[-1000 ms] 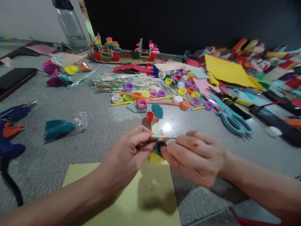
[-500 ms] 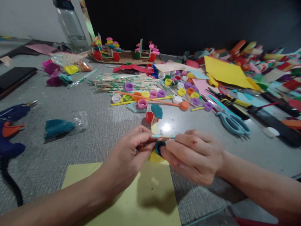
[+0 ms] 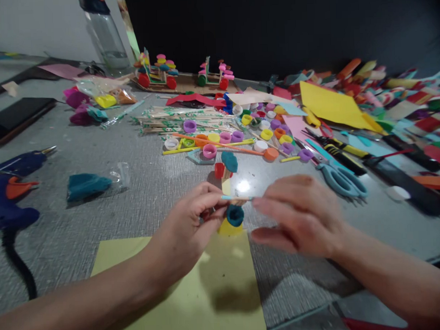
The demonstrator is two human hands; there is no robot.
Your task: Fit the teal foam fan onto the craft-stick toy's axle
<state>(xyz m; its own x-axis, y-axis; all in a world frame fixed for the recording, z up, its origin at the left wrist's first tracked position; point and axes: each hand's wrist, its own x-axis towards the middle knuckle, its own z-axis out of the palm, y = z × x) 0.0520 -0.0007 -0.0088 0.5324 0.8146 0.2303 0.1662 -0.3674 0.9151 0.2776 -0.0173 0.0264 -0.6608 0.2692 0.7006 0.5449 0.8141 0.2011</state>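
At the centre of the grey worktop [image 3: 149, 196], just above a pale yellow sheet [image 3: 196, 300], the left hand [image 3: 188, 228] pinches a thin light-blue stick [image 3: 237, 198] between thumb and fingertips, the stick lying level and pointing to 3 o'clock. Below the stick, at 6 o'clock from it, sits a teal bottle cap [image 3: 235, 215] on a small yellow piece [image 3: 227, 228], both close against the left fingers. The right hand [image 3: 301, 217] is blurred, its fingers spread loosely and holding nothing; whether its fingertips touch the stick's far end I cannot tell. At 9 o'clock from the hands lies a blue glue gun [image 3: 11, 191]. At 2 o'clock rest blue-handled scissors [image 3: 341, 177]. At 12 o'clock a scatter of coloured caps [image 3: 237, 135] and a bundle of wooden sticks [image 3: 171, 118] are spread about.
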